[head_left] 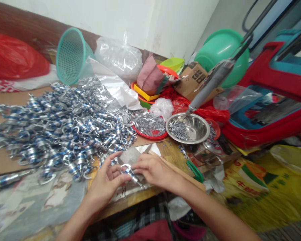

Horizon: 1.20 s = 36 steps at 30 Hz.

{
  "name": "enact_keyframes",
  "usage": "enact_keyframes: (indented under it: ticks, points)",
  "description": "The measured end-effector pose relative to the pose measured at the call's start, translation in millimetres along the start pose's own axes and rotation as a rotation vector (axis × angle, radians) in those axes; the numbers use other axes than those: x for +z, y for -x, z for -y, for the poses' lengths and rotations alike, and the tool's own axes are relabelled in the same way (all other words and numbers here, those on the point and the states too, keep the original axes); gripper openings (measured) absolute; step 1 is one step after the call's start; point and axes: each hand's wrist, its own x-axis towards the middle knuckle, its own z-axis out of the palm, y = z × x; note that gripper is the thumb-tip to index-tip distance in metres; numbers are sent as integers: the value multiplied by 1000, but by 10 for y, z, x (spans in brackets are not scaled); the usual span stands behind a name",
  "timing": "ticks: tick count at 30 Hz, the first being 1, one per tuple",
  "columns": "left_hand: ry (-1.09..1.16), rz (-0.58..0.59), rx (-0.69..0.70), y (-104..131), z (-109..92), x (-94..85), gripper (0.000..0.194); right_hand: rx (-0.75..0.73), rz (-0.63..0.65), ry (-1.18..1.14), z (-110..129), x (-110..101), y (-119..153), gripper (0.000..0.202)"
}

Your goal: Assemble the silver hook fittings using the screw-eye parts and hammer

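Note:
A small silver-and-blue metal hook fitting (131,174), with a curved hook at its upper end, is tilted between my hands at the table's front edge. My left hand (106,177) has its thumb against the fitting's left side, with the fingers curled behind it. From the other side, my right hand (154,169) is closed, its fingertips pinched at the fitting; anything small between them is hidden. Just behind, a grey metal block (130,156) lies on the table. A large pile of similar fittings (65,127) spreads to the left.
A steel bowl (203,135) holds thin metal pins, beside a red plate (153,136) of small metal pieces. A grey power screwdriver (213,82) hangs over the bowl. Behind are a green mesh basket (70,57) and plastic bags (119,58). A red stool (271,134) stands right.

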Motion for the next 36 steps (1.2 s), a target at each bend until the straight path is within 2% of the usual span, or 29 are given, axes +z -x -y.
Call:
enact_keyframes:
  ticks: [4,8,11,17,19,21,23,24,26,28,30,33,36]
  points:
    - [16,14,19,17,14,-1,72,84,-57,-102,26,111,-51,20]
    - [15,18,17,23,24,-12,71,221,-96,-126,43,137,-99,17]
    - [4,20,17,16,27,-20,71,204,-94,-140,8,142,-128,9]
    - [10,24,8,14,41,-24,73,138,-100,-96,9,232,-134,11]
    - [12,18,8,16,46,-23,72,119,-153,-101,16,214,-97,14]
    - [3,4,10,14,49,-21,71,133,-283,-143,-41,135,-7,18]
    - [-8,-15,8,9,51,-20,70,230,-407,-89,-183,19,144,21]
    - [-10,-21,7,6,51,-19,71,310,-427,-8,-278,-38,238,23]
    - [-7,-20,5,0,52,-21,71,462,-279,189,-476,-119,430,34]
    - [1,-18,8,-2,54,-25,71,525,-88,268,-617,-148,586,34]
    - [7,-19,5,-1,57,-29,72,518,-34,275,-644,-153,672,25]
    - [4,-19,3,3,60,-28,71,440,-188,252,-451,-201,688,19]
    - [1,-19,13,7,61,-21,70,233,-343,179,-122,-288,679,27]
